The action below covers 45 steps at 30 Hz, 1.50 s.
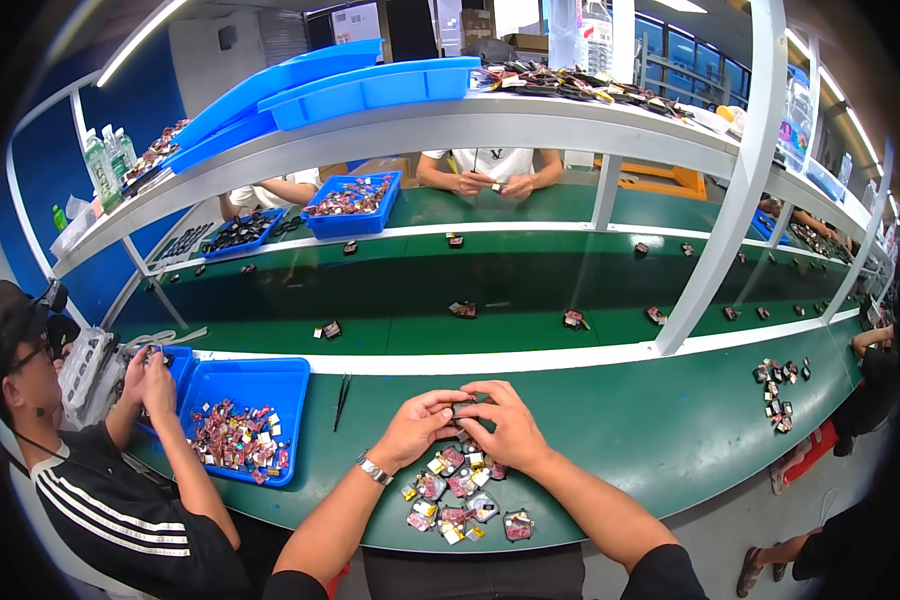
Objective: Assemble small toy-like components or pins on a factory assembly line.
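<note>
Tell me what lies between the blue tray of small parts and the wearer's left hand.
In the head view, black tweezers lie on the green mat between the blue tray and the left hand.

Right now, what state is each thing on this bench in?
Left hand: fingers pinching a small part.
Right hand: fingers closed on the same small part.
Pile of small parts: loose, on the green bench.
Blue tray: part-filled.
Tweezers: lying untouched.

a factory assembly line. beyond the hands runs a long green conveyor belt carrying small parts, with seated workers, blue parts bins left of them and overhead shelving.
</note>
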Each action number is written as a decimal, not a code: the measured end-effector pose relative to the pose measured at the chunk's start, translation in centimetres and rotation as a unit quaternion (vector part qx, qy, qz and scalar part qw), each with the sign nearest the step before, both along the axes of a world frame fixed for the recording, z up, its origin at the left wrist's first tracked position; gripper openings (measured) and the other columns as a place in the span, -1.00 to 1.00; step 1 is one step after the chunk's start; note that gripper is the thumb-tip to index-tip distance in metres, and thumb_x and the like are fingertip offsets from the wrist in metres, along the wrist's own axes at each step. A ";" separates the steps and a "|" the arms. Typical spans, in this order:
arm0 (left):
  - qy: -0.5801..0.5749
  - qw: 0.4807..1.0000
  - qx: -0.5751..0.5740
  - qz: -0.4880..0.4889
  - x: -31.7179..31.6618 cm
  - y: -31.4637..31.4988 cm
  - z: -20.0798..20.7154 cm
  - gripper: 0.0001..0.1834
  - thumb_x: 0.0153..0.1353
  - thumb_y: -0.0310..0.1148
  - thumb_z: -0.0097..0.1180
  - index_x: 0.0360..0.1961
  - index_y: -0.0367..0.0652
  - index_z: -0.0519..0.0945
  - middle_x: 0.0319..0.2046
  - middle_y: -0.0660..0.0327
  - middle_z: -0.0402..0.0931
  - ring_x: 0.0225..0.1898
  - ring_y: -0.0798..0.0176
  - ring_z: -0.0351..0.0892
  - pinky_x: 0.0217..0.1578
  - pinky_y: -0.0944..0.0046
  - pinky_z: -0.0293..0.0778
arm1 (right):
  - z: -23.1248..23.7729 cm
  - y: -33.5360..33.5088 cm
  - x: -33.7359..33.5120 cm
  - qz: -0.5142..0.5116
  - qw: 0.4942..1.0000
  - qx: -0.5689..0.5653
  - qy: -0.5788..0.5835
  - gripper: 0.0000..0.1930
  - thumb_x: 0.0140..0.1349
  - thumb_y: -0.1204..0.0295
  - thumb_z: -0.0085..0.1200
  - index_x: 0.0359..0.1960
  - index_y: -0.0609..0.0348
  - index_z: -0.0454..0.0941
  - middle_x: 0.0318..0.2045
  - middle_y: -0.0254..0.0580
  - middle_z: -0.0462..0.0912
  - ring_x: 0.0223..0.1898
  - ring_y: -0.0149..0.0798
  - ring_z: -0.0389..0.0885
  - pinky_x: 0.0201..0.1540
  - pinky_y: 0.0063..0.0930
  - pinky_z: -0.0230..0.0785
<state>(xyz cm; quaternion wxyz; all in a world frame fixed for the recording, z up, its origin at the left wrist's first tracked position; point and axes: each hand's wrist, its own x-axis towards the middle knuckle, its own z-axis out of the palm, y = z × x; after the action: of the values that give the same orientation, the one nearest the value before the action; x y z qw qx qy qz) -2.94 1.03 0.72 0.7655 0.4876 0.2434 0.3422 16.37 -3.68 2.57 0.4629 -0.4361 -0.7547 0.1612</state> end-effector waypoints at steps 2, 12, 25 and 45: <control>0.002 1.000 0.000 0.002 0.0 -0.1 0.2 -0.66 0.39 -0.49 -0.10 0.17 -0.22 0.43 0.12 0.19 0.46 0.03 0.41 0.52 -0.01 0.40 0.54 | 0.0 0.0 0.0 -0.001 1.000 -0.001 -0.001 -0.84 0.07 0.49 0.23 -0.27 0.13 0.68 0.00 -0.21 0.56 0.08 -0.11 0.46 0.06 -0.31 0.42; 0.003 1.000 -0.008 0.009 0.0 0.0 0.0 -0.67 0.34 -0.51 0.00 0.13 -0.25 0.45 0.13 0.14 0.46 0.04 0.33 0.54 -0.01 0.34 0.56 | -1.2 0.3 0.0 0.002 0.998 -0.048 0.027 -0.81 0.08 0.46 0.23 -0.23 0.05 0.70 0.05 -0.23 0.55 0.12 -0.08 0.43 0.16 -0.25 0.34; -0.048 0.998 -0.008 0.033 0.6 0.0 -0.4 -0.65 0.33 -0.51 0.02 0.13 -0.31 0.40 0.13 0.06 0.45 0.08 0.24 0.53 0.05 0.26 0.54 | -1.2 0.3 -0.1 -0.014 0.998 -0.049 0.047 -0.79 0.06 0.46 0.24 -0.22 0.03 0.71 0.11 -0.22 0.52 0.18 -0.06 0.39 0.19 -0.23 0.32; -0.070 0.996 0.027 0.052 0.7 -0.3 -0.4 -0.68 0.33 -0.52 0.02 0.10 -0.30 0.41 0.09 0.05 0.48 0.06 0.21 0.54 0.08 0.17 0.52 | -1.1 0.4 -0.8 -0.031 0.999 0.027 0.034 -0.77 0.03 0.53 0.26 -0.22 0.13 0.64 0.06 -0.12 0.53 0.12 -0.04 0.46 0.08 -0.25 0.41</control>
<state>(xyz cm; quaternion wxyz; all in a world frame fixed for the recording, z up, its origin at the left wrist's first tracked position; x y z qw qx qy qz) -2.23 0.76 0.33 0.7479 0.4700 0.2053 0.4215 15.53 -3.31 1.51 0.5045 -0.4408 -0.7289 0.1413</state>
